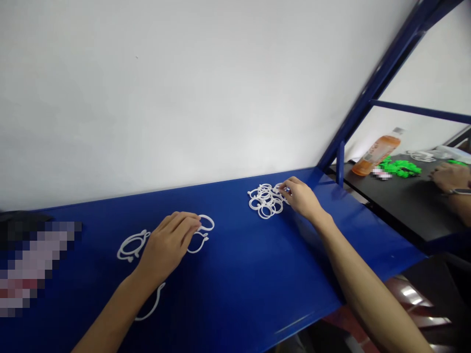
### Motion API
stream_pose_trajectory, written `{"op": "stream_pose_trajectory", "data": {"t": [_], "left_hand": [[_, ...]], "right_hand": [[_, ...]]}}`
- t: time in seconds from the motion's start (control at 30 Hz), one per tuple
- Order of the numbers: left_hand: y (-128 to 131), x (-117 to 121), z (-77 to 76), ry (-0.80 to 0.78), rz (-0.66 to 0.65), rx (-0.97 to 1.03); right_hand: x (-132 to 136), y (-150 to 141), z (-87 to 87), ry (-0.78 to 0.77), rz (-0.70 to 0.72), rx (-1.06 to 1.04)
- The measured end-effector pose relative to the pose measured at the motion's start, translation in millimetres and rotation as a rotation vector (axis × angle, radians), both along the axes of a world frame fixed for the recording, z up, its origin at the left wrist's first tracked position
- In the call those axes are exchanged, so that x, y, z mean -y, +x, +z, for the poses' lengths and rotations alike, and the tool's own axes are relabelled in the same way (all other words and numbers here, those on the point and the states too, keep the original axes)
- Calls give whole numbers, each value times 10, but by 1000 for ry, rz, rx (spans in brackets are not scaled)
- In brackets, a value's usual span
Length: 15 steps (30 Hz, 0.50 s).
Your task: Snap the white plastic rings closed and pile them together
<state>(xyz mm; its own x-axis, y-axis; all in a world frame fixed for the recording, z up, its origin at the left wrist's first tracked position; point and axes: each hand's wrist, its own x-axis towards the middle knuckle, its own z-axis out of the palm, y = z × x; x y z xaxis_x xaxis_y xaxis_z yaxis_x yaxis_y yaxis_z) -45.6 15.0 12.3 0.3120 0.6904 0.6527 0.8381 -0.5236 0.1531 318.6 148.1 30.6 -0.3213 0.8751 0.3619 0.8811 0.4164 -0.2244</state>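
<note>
My left hand (167, 242) is closed, thumb and fingertips pinching a thin white ring (209, 223) by its left side. Just below that, an open white ring with a knobbed end (196, 250) lies on the blue table (235, 294). Left of the wrist are overlapping white rings (128, 246), and another ring (153, 308) lies partly hidden by my forearm. My right hand (300, 196) reaches into the right side of a pile of white rings (265, 202). Its thumb and finger are pressed together on a ring at the pile's edge, partly covered by the fingers.
A pale wall (184, 98) stands behind the table, and a blue metal frame (340, 162) rises at its right end. Beyond it, a dark table (397, 196) holds an orange drink bottle (379, 152) and green pieces (401, 167). Another person's hand (451, 177) is there.
</note>
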Motion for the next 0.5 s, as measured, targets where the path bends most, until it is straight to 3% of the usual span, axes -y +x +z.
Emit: {"op": "stream_pose_trajectory", "data": {"t": [0.27, 0.5], "left_hand": [[45, 5, -54, -43, -43, -20], [51, 15, -65, -61, -26, -7]], "right_hand": [[-5, 14, -24, -85, 65, -51], [39, -72, 49, 76, 87, -196]]}}
